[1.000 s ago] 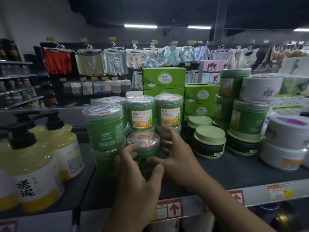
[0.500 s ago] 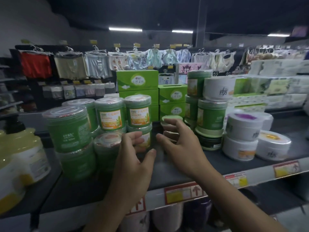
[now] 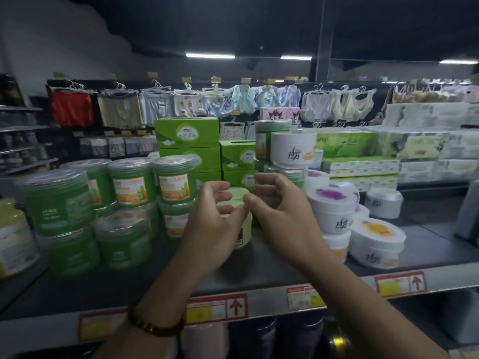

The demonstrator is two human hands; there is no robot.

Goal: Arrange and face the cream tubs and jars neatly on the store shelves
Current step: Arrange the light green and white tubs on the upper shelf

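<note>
A pale green-lidded cream jar [image 3: 237, 199] sits at the middle of the dark shelf [image 3: 259, 270], seemingly on top of a second similar jar [image 3: 245, 235]. My left hand [image 3: 213, 226] curls round it from the left, and my right hand [image 3: 281, 216] grips it from the right with thumb and bent fingers. Stacked green tubs with clear lids stand to the left [image 3: 55, 203], [image 3: 129, 183], [image 3: 176, 181]. White tubs [image 3: 333, 211], [image 3: 375, 238] are stacked to the right, with one white tub [image 3: 293, 149] high on a green stack.
Green tissue boxes [image 3: 186, 137] rise behind the tubs. A yellow pump bottle [image 3: 13, 237] stands at the far left. Price labels [image 3: 216, 308] line the shelf's front edge. Tissue packs [image 3: 363, 149] and hanging garments fill the background.
My view has swung right. My left hand left the clear-lidded green tub and joined my right hand on the pale green jar, which now sits higher, apparently on a second jar.
</note>
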